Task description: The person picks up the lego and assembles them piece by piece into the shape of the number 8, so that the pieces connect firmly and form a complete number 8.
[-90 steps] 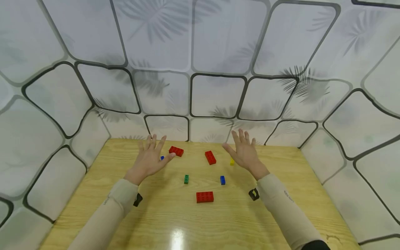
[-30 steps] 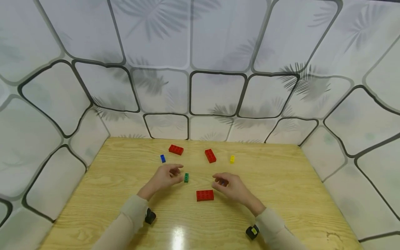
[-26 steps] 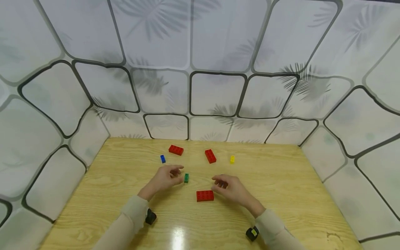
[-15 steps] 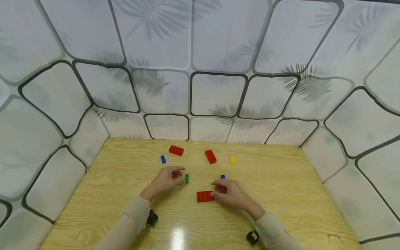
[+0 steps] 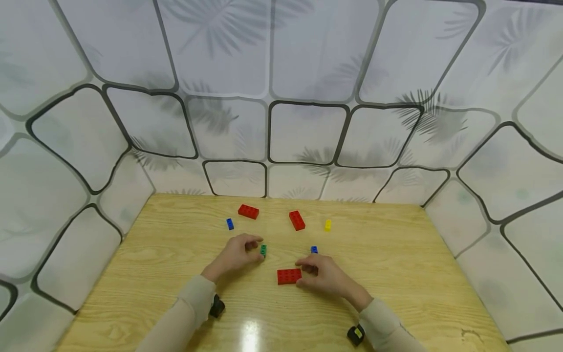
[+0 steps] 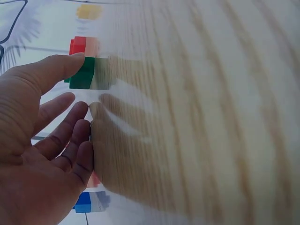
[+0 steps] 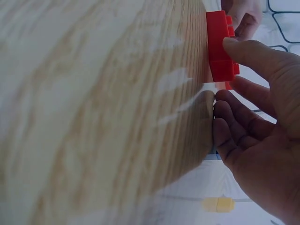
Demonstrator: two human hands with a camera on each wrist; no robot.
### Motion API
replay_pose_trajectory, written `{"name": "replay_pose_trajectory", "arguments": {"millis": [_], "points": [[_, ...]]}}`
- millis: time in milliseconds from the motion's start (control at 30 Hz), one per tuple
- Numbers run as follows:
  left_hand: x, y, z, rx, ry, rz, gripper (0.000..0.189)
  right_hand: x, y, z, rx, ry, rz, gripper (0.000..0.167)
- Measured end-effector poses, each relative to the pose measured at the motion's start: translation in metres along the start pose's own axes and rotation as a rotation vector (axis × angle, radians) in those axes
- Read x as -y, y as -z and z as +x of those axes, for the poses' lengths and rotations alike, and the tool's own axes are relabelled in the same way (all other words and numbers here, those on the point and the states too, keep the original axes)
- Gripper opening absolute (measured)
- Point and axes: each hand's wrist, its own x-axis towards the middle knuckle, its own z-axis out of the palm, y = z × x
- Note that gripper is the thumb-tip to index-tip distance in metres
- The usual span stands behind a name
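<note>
Both hands have edged closer, fingers loosely parted, apparently gripping nothing: at lower centre, the left hand now brackets the small green plastic brick, the right hand the larger red oblong plastic brick, putting both seemingly within grasp.

the place looks like a small screened booth built around a table; whether it stands in a home, a lab or an office cannot be told. a pale covering, printed with grey and black rounded outlines and feathery leaves, rises along the table's far edge, turns at both far corners and follows the left and right edges. light gleams on the wood grain. small black wrist cameras suggest a recording spot.
</note>
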Motion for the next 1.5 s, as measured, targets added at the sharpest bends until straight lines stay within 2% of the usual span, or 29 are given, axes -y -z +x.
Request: {"name": "replay_pose_trajectory", "arguments": {"millis": [333,967,1167,1500], "points": [[-0.003,0.0,-0.002,-0.008,-0.012,-0.005,0.035,-0.001,-0.003,0.002,-0.002,-0.012,-0.037,0.035],[-0.007,0.002,-0.005,0.007,-0.027,0.003,0.036,0.002,-0.004,0.004,0.001,-0.048,-0.032,0.033],[-0.008,-0.001,-0.01,0.011,-0.048,-0.005,0.036,-0.001,-0.006,0.005,0.005,-0.07,-0.032,0.034],[-0.018,-0.005,-0.024,0.018,-0.1,-0.035,0.035,-0.002,-0.006,0.006,-0.004,-0.055,-0.021,0.033]]}}
